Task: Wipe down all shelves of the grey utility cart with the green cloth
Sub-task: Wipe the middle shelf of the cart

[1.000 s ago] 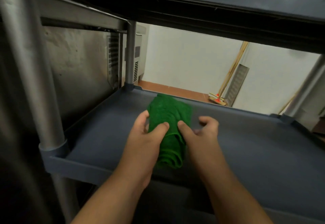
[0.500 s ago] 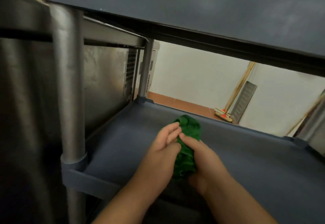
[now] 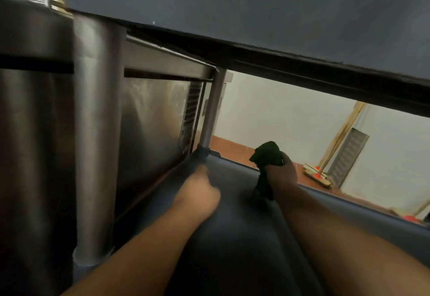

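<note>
Green cloth (image 3: 266, 156): bunched in right hand (image 3: 280, 174), lifted off the shelf (image 3: 232, 237) now
Left hand (image 3: 197, 193): let go, empty, loosely curled near left rim
Meaning: probably regripped; this shelf's wipe hasn't really restarted

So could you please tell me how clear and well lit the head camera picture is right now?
Head view: motion blur softens the left hand and the cart post; the green cloth in the right hand reads almost black in the upper shelf's shadow; the back wall is bright; wide-angle bending shows.
</note>
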`<state>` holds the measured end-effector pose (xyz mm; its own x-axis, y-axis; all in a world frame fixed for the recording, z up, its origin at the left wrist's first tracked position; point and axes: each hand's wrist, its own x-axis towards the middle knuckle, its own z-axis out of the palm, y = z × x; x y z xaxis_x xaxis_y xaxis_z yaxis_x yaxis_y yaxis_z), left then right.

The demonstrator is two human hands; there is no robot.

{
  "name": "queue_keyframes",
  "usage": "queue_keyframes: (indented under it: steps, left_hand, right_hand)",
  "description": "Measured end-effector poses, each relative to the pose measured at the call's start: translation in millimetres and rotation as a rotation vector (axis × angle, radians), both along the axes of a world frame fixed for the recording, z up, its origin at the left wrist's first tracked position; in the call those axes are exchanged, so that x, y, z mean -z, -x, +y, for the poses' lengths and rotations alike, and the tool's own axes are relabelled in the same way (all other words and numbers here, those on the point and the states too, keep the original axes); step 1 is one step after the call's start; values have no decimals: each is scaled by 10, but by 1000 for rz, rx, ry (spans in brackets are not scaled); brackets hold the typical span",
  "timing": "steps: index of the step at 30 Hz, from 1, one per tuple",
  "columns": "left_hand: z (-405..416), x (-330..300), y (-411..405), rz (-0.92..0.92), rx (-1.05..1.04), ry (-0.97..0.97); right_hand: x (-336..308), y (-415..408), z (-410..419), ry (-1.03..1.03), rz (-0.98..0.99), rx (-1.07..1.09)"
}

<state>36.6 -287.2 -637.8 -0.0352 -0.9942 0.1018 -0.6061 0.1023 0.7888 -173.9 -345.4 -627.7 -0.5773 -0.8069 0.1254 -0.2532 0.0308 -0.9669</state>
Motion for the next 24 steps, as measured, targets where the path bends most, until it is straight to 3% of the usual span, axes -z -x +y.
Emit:
queue_keyframes:
  steps: [7, 11, 16, 24]
  left_hand:
    - [-230, 260, -146, 219, -96, 13]
    - [-230, 270, -175, 307, -187, 66]
    - [-154, 278, -197, 272, -187, 206]
    - [-120, 230, -266, 229, -300, 125]
  right_hand:
    - [280, 91, -760, -208, 653, -20]
    - [317, -280, -986, -318, 875, -42]
    - [184, -451, -1247, -361, 901, -104]
    - [193, -690, -1467, -247, 857, -241]
